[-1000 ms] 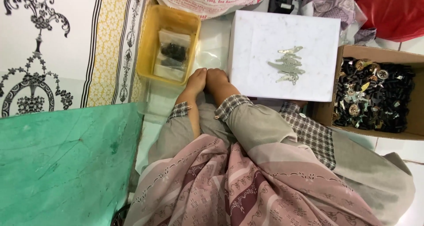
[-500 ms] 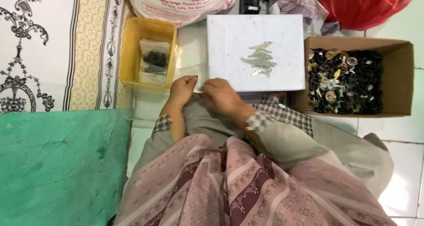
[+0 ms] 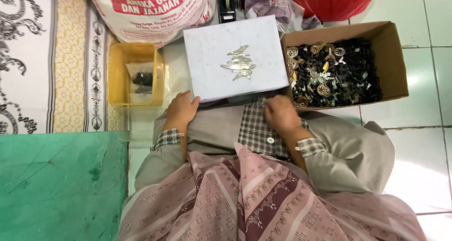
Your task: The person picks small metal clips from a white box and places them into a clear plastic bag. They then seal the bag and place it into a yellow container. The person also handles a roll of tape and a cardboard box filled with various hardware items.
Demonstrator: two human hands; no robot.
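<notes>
1. Left hand (image 3: 181,110) resting at the near left corner of the white box (image 3: 234,57), fingers loosely curled against its edge, holding nothing.
2. Right hand (image 3: 281,115) on the lap just below the box's near right edge, fingers bent down toward the checked cloth (image 3: 258,132); whether anything is pinched, cannot tell.
3. White box on the floor in front of the knees, between the yellow tub (image 3: 134,76) and the carton (image 3: 343,64).
4. Small pile of silvery metal pieces (image 3: 239,63) on the box's top, right of centre.
5. Carton just beside the box on the right, full of small dark and brass-coloured parts (image 3: 334,74).
6. Yellow tub to the left, holding a clear bag with dark bits.
7. White sack (image 3: 150,10) beyond the tub; green mat (image 3: 56,184) at near left.
</notes>
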